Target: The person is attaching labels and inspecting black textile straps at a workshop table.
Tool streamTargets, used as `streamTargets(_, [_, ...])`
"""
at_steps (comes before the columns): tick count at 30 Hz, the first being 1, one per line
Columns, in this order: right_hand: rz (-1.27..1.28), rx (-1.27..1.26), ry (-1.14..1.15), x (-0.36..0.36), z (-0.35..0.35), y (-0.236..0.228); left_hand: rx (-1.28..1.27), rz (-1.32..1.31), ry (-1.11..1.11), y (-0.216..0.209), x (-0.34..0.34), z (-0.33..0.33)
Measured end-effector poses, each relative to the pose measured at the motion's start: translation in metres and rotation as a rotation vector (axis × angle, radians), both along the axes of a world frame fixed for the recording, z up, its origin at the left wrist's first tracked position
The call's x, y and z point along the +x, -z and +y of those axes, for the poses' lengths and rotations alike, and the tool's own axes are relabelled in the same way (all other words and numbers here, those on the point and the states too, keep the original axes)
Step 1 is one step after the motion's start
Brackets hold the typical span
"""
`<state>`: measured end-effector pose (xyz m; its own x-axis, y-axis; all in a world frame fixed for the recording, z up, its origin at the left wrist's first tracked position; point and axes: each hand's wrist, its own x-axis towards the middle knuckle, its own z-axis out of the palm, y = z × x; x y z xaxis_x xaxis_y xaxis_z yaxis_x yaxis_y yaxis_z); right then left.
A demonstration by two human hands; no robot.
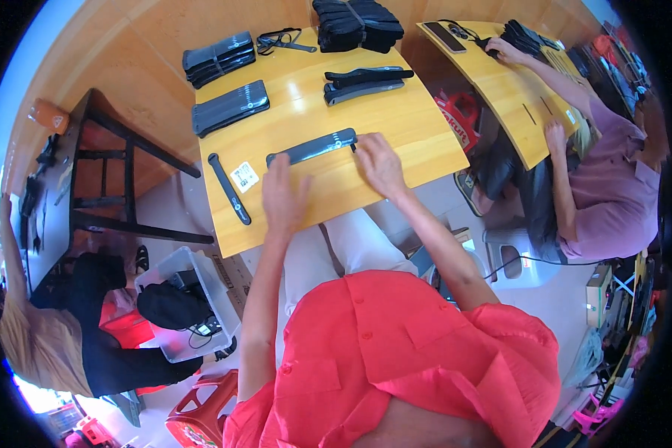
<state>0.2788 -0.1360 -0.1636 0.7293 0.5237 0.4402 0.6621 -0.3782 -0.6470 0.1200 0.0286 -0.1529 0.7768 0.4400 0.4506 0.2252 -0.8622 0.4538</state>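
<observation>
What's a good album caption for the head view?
Left hand and right hand at opposite ends of a black strap on a yellow table, dark bundles beyond.

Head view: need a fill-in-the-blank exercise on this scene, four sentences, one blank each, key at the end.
1. The table that bears the white label is ____ in colour.
2. The narrow black strap lies on the ____ side of the white label in the picture.
3. The hand nearer the right end of the wide black strap is the person's ____ hand.
4. The buttoned shirt at bottom centre is ____ in colour.

Missing words: yellow; left; right; red.
</observation>
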Motion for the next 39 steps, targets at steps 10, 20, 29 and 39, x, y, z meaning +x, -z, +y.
streamTargets(10, [-0.245,-0.49,-0.204,-0.011,0.024,0.015,0.161,0.31,0.075,0.023,0.031,-0.019])
streamTargets(20, [-0.287,-0.544,-0.203,-0.012,0.035,0.009,0.135,0.299,0.025,0.017,0.034,-0.019])
streamTargets(29, [-0.261,-0.519,-0.234,-0.004,0.043,0.006,0.105,0.26,-0.137,0.015,0.024,0.007])
streamTargets(39, [-0.237,-0.545,-0.21,-0.02,0.048,-0.011,-0.128,0.178,-0.111,-0.002,0.003,0.012])
